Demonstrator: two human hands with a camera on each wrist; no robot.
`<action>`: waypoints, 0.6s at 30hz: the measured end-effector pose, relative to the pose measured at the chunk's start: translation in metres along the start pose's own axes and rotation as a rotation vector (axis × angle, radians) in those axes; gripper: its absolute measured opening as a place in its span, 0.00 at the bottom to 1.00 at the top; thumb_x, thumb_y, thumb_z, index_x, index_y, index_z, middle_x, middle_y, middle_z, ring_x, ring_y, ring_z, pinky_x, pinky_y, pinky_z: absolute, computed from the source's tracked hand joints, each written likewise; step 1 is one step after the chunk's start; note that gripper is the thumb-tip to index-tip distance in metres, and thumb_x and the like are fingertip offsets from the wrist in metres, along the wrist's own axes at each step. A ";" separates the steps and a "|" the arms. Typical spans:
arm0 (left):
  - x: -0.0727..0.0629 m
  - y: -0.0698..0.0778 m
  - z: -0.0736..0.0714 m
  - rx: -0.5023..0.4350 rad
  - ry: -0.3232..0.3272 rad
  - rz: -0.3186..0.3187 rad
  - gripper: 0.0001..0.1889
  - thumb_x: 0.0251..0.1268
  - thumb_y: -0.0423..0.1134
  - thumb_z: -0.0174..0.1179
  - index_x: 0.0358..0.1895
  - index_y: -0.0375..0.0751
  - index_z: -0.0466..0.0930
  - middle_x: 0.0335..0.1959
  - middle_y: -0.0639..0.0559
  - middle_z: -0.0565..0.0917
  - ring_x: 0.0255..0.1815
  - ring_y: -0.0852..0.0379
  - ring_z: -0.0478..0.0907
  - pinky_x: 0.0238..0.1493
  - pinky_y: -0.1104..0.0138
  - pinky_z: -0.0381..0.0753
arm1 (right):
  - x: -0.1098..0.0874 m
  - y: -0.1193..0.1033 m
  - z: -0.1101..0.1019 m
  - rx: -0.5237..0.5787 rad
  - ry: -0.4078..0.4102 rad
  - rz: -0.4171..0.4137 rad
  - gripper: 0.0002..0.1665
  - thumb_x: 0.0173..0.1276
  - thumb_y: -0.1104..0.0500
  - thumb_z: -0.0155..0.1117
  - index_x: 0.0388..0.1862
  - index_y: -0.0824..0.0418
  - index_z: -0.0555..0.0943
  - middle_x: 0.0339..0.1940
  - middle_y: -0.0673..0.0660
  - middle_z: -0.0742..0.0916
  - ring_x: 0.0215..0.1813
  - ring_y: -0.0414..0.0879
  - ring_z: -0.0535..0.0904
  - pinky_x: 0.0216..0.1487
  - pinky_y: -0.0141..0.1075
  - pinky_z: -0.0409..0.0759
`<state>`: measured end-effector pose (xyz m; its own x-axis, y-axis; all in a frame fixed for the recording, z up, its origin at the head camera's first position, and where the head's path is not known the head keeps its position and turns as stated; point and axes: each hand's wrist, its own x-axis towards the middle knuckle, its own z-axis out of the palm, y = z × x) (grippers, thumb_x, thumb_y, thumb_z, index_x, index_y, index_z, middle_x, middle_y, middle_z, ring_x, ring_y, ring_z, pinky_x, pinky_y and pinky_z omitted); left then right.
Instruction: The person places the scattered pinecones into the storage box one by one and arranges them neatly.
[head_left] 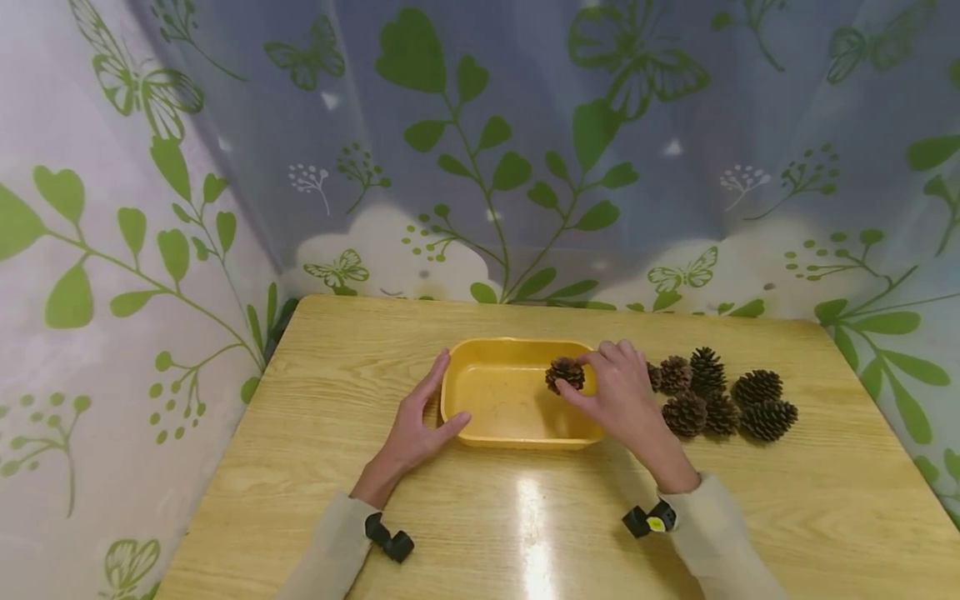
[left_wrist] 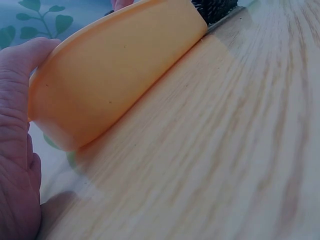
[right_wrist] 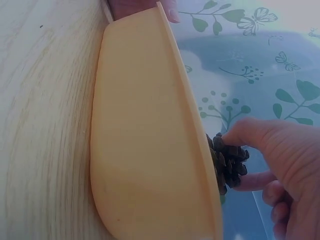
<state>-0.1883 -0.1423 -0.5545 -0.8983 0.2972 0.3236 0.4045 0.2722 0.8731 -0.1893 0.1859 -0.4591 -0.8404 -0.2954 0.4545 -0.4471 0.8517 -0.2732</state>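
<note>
A yellow plastic tub (head_left: 495, 442) stands on the wooden table, its inside bare apart from what the right hand holds over it. At its left end my left hand (head_left: 416, 425) holds the wall, fingers along the outside and thumb (left_wrist: 35, 52) at the rim. My right hand (head_left: 622, 396) reaches over the right end and pinches a brown pine cone (head_left: 564, 375) between thumb and fingers. In the right wrist view this pine cone (right_wrist: 230, 162) shows just past the rim, partly hidden by the tub wall.
Several more pine cones (head_left: 722, 412) lie clustered on the table (head_left: 337, 358) to the right of the tub, one partly hidden behind the right hand. A curtain (head_left: 525, 208) with leaves and butterflies hangs behind the table's far edge and along both sides.
</note>
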 end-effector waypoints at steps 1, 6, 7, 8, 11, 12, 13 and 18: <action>0.000 0.000 0.000 -0.002 0.001 0.002 0.49 0.66 0.49 0.71 0.86 0.52 0.52 0.86 0.58 0.53 0.85 0.54 0.51 0.84 0.58 0.51 | 0.001 -0.001 0.001 -0.004 -0.003 -0.004 0.26 0.61 0.45 0.80 0.41 0.68 0.89 0.29 0.57 0.81 0.35 0.56 0.68 0.41 0.47 0.66; 0.000 0.001 -0.001 -0.005 -0.006 0.002 0.49 0.67 0.50 0.71 0.86 0.51 0.52 0.86 0.59 0.53 0.85 0.55 0.50 0.84 0.60 0.51 | 0.006 -0.005 0.004 -0.005 -0.028 -0.013 0.26 0.61 0.44 0.79 0.41 0.68 0.90 0.29 0.56 0.79 0.35 0.55 0.68 0.41 0.45 0.65; 0.000 0.001 -0.001 -0.004 -0.007 0.002 0.49 0.67 0.51 0.71 0.86 0.50 0.52 0.86 0.59 0.53 0.85 0.55 0.50 0.84 0.60 0.51 | 0.007 -0.005 0.005 -0.003 -0.035 -0.013 0.26 0.62 0.44 0.79 0.42 0.68 0.90 0.29 0.57 0.80 0.36 0.55 0.68 0.41 0.45 0.65; 0.000 0.002 -0.001 -0.005 -0.007 -0.001 0.49 0.67 0.51 0.71 0.86 0.50 0.52 0.86 0.59 0.53 0.85 0.55 0.50 0.84 0.60 0.50 | 0.007 -0.005 0.006 -0.001 -0.042 -0.012 0.26 0.62 0.45 0.79 0.42 0.68 0.90 0.30 0.57 0.81 0.36 0.55 0.69 0.41 0.45 0.66; 0.000 0.003 0.000 -0.002 -0.007 0.000 0.50 0.67 0.51 0.71 0.86 0.49 0.51 0.86 0.57 0.53 0.85 0.55 0.50 0.83 0.60 0.50 | 0.009 -0.007 0.009 0.000 -0.054 -0.010 0.27 0.62 0.44 0.79 0.43 0.68 0.90 0.32 0.59 0.83 0.37 0.55 0.70 0.42 0.46 0.67; 0.000 0.003 0.000 -0.002 -0.007 0.000 0.50 0.67 0.52 0.71 0.86 0.49 0.51 0.86 0.57 0.53 0.85 0.54 0.50 0.83 0.61 0.50 | 0.009 -0.008 0.010 -0.001 -0.058 -0.010 0.27 0.62 0.44 0.79 0.43 0.67 0.90 0.32 0.59 0.83 0.38 0.55 0.70 0.42 0.47 0.67; 0.000 0.003 0.000 -0.002 -0.007 0.002 0.50 0.67 0.52 0.71 0.86 0.48 0.51 0.86 0.57 0.53 0.86 0.53 0.50 0.83 0.61 0.50 | 0.010 -0.009 0.011 0.000 -0.061 -0.011 0.27 0.62 0.44 0.79 0.43 0.67 0.90 0.32 0.59 0.83 0.38 0.55 0.70 0.42 0.47 0.67; 0.000 0.002 0.001 -0.003 -0.001 0.009 0.49 0.68 0.51 0.71 0.86 0.48 0.51 0.86 0.55 0.53 0.86 0.52 0.50 0.83 0.62 0.50 | 0.015 -0.014 0.014 0.000 -0.084 -0.014 0.27 0.63 0.43 0.79 0.44 0.67 0.89 0.32 0.58 0.83 0.38 0.54 0.69 0.43 0.46 0.67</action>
<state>-0.1874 -0.1413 -0.5531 -0.8945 0.3007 0.3309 0.4121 0.2671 0.8711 -0.2002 0.1635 -0.4605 -0.8568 -0.3426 0.3853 -0.4591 0.8472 -0.2675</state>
